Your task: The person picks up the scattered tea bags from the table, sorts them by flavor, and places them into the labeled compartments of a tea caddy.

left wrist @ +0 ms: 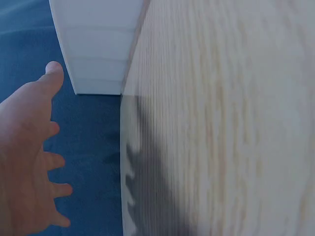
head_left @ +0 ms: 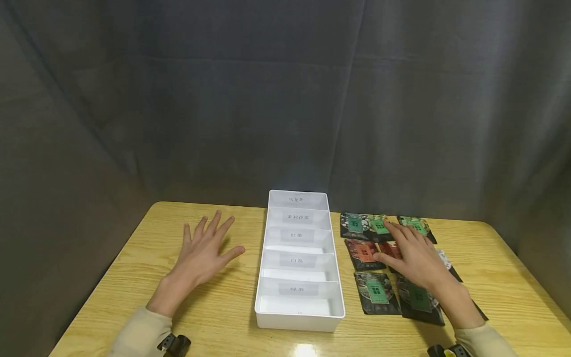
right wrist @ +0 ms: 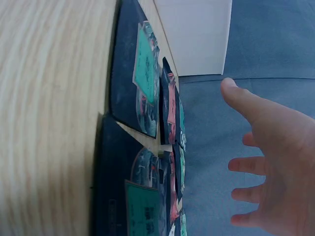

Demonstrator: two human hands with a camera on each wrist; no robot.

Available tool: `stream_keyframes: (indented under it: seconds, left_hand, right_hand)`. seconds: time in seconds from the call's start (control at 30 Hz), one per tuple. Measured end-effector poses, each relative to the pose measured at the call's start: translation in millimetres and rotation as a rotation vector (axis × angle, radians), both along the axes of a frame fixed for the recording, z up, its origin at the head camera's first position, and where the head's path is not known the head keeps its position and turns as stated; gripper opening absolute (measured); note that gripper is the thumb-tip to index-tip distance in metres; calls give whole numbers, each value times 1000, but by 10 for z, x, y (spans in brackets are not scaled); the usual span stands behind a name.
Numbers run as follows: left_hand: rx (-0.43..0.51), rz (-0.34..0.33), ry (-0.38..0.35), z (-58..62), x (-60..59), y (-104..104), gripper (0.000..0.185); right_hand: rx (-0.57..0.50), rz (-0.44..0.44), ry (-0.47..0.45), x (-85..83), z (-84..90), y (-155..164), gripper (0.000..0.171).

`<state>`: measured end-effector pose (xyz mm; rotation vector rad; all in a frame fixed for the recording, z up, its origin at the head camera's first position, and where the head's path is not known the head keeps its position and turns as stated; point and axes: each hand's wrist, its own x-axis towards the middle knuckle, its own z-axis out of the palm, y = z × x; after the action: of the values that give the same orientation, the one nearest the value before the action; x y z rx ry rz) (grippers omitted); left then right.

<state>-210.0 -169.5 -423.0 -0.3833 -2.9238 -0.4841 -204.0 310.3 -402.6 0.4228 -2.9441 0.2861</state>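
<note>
My left hand hovers over the table left of a white box, fingers spread and holding nothing. The long white box has several labelled compartments in a row, their floors bare where they show. To its right my right hand is held above several flat dark packets, fingers extended, nothing in its grasp. Among the packets are one with a red label, one with a green label at the near left and another green-labelled one at the back. The hand and forearm partly hide other packets in the head view.
The light wooden table has rounded far corners. A dark grey curtain hangs behind it and along both sides. Dark straps with small devices sit on both wrists.
</note>
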Motion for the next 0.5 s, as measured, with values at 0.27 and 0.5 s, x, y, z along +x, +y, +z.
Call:
stream_keyframes:
  seconds: [0.27, 0.5]
  left_hand:
    - [73, -52, 35, 9, 25, 57, 76]
    - [202, -122, 11, -48, 76, 126, 68]
  right_hand:
    - [-55, 13, -1, -17, 53, 45, 77]
    - [-90, 20, -15, -53, 66, 100, 65]
